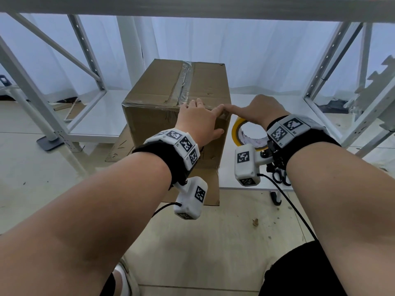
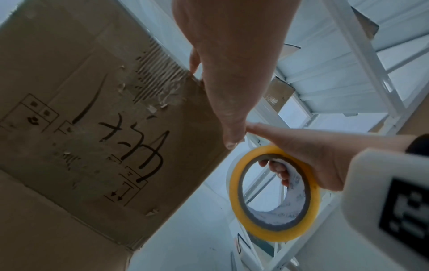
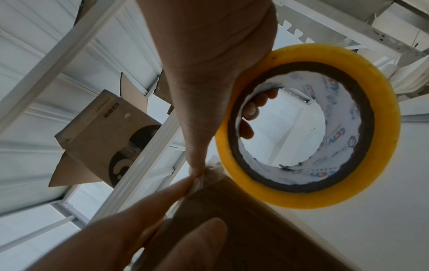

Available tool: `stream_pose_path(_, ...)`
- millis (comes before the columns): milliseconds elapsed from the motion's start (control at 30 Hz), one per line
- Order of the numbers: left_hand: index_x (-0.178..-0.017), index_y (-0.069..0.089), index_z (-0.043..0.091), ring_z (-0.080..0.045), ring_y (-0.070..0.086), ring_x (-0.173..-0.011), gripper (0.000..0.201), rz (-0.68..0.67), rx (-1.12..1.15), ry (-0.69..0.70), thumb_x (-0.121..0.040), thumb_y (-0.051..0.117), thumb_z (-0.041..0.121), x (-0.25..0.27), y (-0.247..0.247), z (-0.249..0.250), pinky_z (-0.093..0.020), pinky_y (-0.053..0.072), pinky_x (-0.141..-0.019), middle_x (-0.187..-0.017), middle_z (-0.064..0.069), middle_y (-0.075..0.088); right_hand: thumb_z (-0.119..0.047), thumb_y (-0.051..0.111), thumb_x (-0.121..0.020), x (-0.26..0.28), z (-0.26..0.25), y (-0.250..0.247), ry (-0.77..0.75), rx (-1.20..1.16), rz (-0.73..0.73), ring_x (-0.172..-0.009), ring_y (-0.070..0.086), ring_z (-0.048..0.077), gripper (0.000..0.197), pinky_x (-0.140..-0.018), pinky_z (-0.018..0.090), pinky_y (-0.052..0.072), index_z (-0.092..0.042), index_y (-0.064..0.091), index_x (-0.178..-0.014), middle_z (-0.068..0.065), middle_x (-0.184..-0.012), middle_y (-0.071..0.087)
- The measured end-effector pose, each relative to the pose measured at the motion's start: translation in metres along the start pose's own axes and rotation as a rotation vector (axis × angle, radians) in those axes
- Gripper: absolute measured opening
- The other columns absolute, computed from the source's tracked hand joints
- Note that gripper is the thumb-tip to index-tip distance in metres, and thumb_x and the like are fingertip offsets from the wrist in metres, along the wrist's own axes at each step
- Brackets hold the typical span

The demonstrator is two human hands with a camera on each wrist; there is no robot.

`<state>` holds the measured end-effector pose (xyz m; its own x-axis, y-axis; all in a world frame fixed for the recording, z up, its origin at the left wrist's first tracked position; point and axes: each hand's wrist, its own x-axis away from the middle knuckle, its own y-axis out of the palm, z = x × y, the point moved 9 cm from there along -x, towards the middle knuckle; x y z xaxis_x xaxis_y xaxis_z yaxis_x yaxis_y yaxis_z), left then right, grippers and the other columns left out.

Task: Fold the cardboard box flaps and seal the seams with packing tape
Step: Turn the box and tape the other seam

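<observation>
A brown cardboard box (image 1: 162,88) stands closed, with clear tape (image 1: 184,82) running along its top seam. My left hand (image 1: 198,118) lies over the near top edge, fingers flat on the top and thumb on the front face (image 2: 81,110). My right hand (image 1: 258,110) holds a yellow roll of packing tape (image 1: 236,127) beside the box's right side, with fingers curled through its core (image 3: 250,110). Its straight index finger presses on the near right top corner and meets my left fingertip there. Clear tape wraps that corner (image 3: 202,179).
White metal shelf frames (image 1: 89,60) stand left and right of the box. Flat cardboard (image 1: 211,189) lies under the box on a low white platform (image 1: 239,182). Black-handled scissors (image 1: 281,176) lie on it by my right wrist. Another cardboard box (image 3: 99,132) sits on a shelf above.
</observation>
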<state>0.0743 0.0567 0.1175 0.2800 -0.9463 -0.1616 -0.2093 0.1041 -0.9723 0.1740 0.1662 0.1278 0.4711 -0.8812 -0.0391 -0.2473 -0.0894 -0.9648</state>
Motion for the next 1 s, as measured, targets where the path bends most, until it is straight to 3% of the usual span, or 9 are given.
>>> stream_pose_path(133, -0.150, 0.018, 0.033, -0.026, 0.023, -0.143, 0.064, 0.051, 0.119, 0.043, -0.094, 0.041, 0.054, 0.008, -0.002, -0.024, -0.041, 0.019, -0.115, -0.155, -0.010, 0.024, -0.084, 0.043, -0.072, 0.005, 0.000, 0.004, 0.031, -0.015, -0.038, -0.069, 0.053, 0.023, 0.075, -0.064, 0.033, 0.041, -0.010, 0.045, -0.061, 0.005, -0.063, 0.049)
stream_pose_path(233, -0.149, 0.022, 0.028, -0.021, 0.023, -0.143, 0.063, 0.081, 0.157, 0.016, -0.095, 0.042, 0.051, 0.020, 0.001, -0.060, -0.037, 0.019, -0.115, -0.156, -0.003, 0.025, -0.082, 0.045, -0.074, 0.008, -0.001, 0.003, 0.047, -0.034, -0.034, -0.059, 0.048, 0.020, 0.074, -0.060, 0.032, 0.038, -0.009, 0.043, -0.059, 0.005, -0.060, 0.047)
stream_pose_path(433, -0.147, 0.028, 0.023, -0.022, 0.027, -0.142, 0.060, 0.110, 0.192, -0.156, -0.095, 0.048, 0.043, 0.047, 0.010, -0.137, -0.044, 0.029, -0.110, -0.154, -0.002, 0.030, -0.081, 0.043, -0.075, 0.012, -0.004, 0.008, 0.067, -0.063, -0.025, -0.060, 0.049, 0.020, 0.076, -0.064, 0.033, 0.040, -0.007, 0.046, -0.059, 0.006, -0.061, 0.050)
stream_pose_path(533, -0.145, 0.033, 0.018, -0.023, 0.032, -0.139, 0.057, 0.120, 0.171, -0.175, -0.094, 0.048, 0.039, 0.052, 0.011, -0.147, -0.043, 0.030, -0.110, -0.151, -0.003, 0.035, -0.082, 0.042, -0.076, 0.012, -0.004, 0.010, 0.070, -0.072, -0.033, -0.063, 0.051, 0.021, 0.076, -0.066, 0.034, 0.040, -0.007, 0.048, -0.061, 0.007, -0.062, 0.052)
stream_pose_path(633, -0.142, 0.037, 0.014, -0.026, 0.034, -0.137, 0.058, 0.132, 0.174, -0.218, -0.093, 0.048, 0.043, 0.047, 0.012, -0.142, -0.044, 0.031, -0.110, -0.147, -0.007, 0.040, -0.082, 0.041, -0.076, 0.012, -0.003, 0.010, 0.071, -0.069, -0.036, -0.067, 0.053, 0.022, 0.077, -0.066, 0.034, 0.041, -0.007, 0.050, -0.062, 0.007, -0.065, 0.055)
stream_pose_path(700, -0.145, 0.033, 0.011, -0.025, 0.028, -0.141, 0.064, 0.135, 0.176, -0.226, -0.093, 0.047, 0.045, 0.042, 0.011, -0.135, -0.041, 0.024, -0.114, -0.151, -0.009, 0.034, -0.081, 0.040, -0.077, 0.012, -0.002, 0.009, 0.071, -0.056, -0.040, -0.062, 0.050, 0.021, 0.076, -0.064, 0.033, 0.039, -0.007, 0.045, -0.058, 0.006, -0.061, 0.051)
stream_pose_path(833, -0.149, 0.023, 0.013, -0.018, 0.020, -0.144, 0.063, 0.151, 0.130, -0.002, -0.097, 0.040, 0.044, 0.027, 0.003, -0.075, -0.033, 0.010, -0.118, -0.156, -0.005, 0.024, -0.080, 0.039, -0.079, 0.010, -0.002, 0.007, 0.053, -0.020, -0.059, -0.056, 0.046, 0.019, 0.075, -0.055, 0.029, 0.034, -0.009, 0.040, -0.055, 0.005, -0.057, 0.044)
stream_pose_path(1000, -0.149, 0.024, 0.014, -0.015, 0.020, -0.144, 0.062, 0.178, 0.215, 0.088, -0.097, 0.044, 0.041, 0.004, -0.005, -0.016, -0.030, 0.010, -0.117, -0.155, -0.003, 0.025, -0.082, 0.038, -0.078, 0.004, -0.001, 0.008, 0.039, 0.021, -0.073, -0.059, 0.048, 0.018, 0.075, -0.058, 0.030, 0.035, -0.009, 0.046, -0.058, 0.004, -0.062, 0.050)
